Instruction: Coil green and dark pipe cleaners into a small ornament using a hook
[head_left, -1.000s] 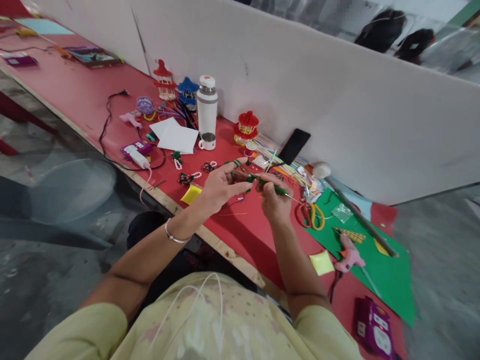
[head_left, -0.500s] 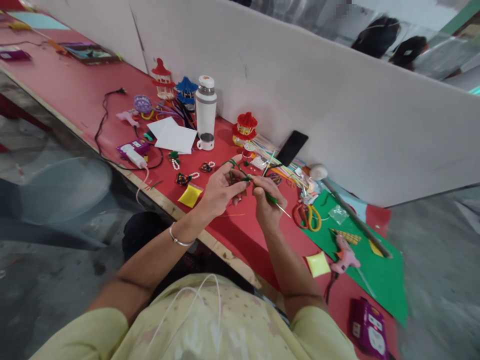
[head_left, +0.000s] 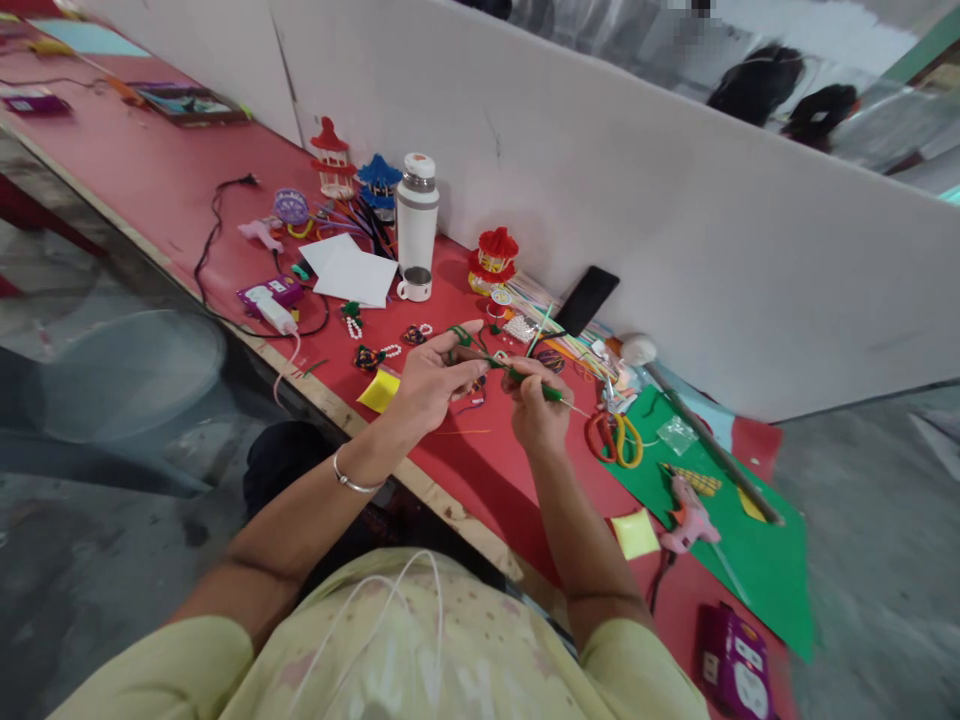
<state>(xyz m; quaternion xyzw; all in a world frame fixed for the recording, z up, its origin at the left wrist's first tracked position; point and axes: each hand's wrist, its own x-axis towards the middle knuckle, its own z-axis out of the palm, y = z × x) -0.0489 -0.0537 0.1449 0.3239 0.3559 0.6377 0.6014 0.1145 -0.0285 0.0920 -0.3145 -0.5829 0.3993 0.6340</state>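
My right hand (head_left: 541,408) is closed around the green handle of a crochet hook (head_left: 551,393), whose bare metal end sticks out to the right. My left hand (head_left: 439,378) pinches a small piece of green yarn work at its fingertips. Green yarn (head_left: 461,336) is looped over the raised left fingers. Both hands meet just above the red table, and the hook's working tip is at the yarn, too small to make out. Under the left fingers lies a small multicoloured piece (head_left: 477,388), partly hidden.
A white flask (head_left: 417,220) and a red lantern-like ornament (head_left: 495,255) stand along the white partition (head_left: 600,180). Scissors (head_left: 615,438), a phone (head_left: 589,300) and a pink glue gun (head_left: 688,515) lie to the right. Beaded pieces (head_left: 369,357) and a yellow packet (head_left: 379,391) lie left.
My right hand has turned, so the hook lies flatter and points farther right. My left fingers have shifted slightly, uncovering part of the multicoloured piece. The view has moved a little.
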